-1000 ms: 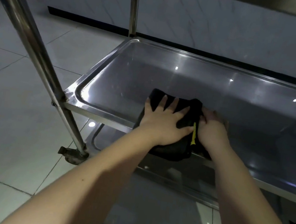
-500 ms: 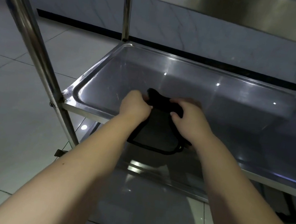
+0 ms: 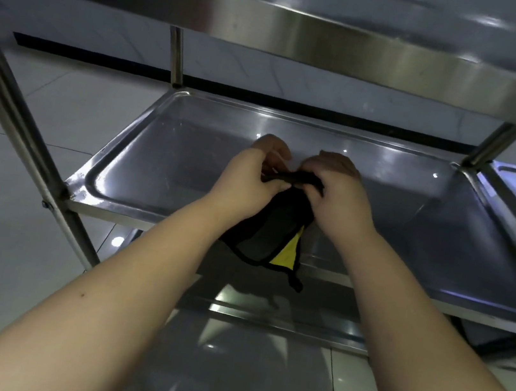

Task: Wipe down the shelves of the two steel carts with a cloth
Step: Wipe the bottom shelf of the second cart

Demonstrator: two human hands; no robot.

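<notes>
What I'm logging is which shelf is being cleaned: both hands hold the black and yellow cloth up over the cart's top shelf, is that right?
Not the top shelf. In the head view, the left hand and right hand hold the cloth up over the middle shelf, beneath the top shelf.

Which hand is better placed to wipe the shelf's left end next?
Probably the left hand: it pinches the cloth and sits nearer that end of the shelf than the right hand.
</notes>
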